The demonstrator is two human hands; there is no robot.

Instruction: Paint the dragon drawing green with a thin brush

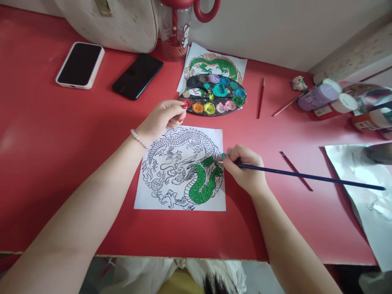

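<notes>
My right hand [246,165] pinches a long dark blue paintbrush [309,175]. The brush tip rests at the right side of a dragon line drawing [171,171] on white paper. Green paint covers the dragon's curved body at the lower right, while the other parts are bare outlines. Above the paper's top edge, my left hand [171,115] has its fingers curled. Its thumb lies over the left rim of a black paint palette [214,96], and the fingers seem to grip it. The palette's wells hold several colours.
Under the palette lies a painted dragon picture [223,65]. Two phones [80,65] lie at the left, near a pale bag [122,24] and a clear cup [176,34]. Paint bottles [320,96], loose brushes [261,98] and a silvery sheet [364,179] are at the right.
</notes>
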